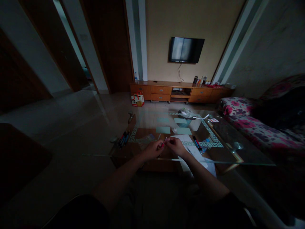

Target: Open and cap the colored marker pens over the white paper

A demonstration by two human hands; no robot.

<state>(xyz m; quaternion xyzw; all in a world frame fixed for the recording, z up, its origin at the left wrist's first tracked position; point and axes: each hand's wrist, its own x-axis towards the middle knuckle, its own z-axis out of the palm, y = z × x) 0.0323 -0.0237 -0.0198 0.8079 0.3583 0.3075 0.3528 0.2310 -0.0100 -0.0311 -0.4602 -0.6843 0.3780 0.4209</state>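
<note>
1. Clearly, both hands are raised close together over the near part of a glass table (pixel 163 129), the forearms reaching in from below on either side.
2. The left hand (pixel 152 150) has its fingers clamped on a slim red object (pixel 163 144), which slants upward with a pale tip at its upper end.
3. The right hand (pixel 176 147) is just beside it, thumb and fingertips drawn together near that pale tip; the dim light makes it impossible to tell whether they grip it too.
4. So the slim red object is between the two hands, above the near side of the table.
5. To the left of the hands, a cluster of pens (pixel 123 139) in dark, blue and red lies near the table's left edge.
6. To the right, a second group of pens (pixel 197 143), red and dark, lies just beside white paper (pixel 186 138), part of which is behind the right hand.
7. Beyond the hands there is a small white item (pixel 174 130), and near the far side a clear plastic bag (pixel 187 113), a white strip (pixel 202 117) and a red-and-white card (pixel 213 120).
8. Past the table are a low wooden cabinet (pixel 160 90), a wall-mounted television (pixel 186 50) and, at right, a flowered sofa (pixel 238 106).
</note>
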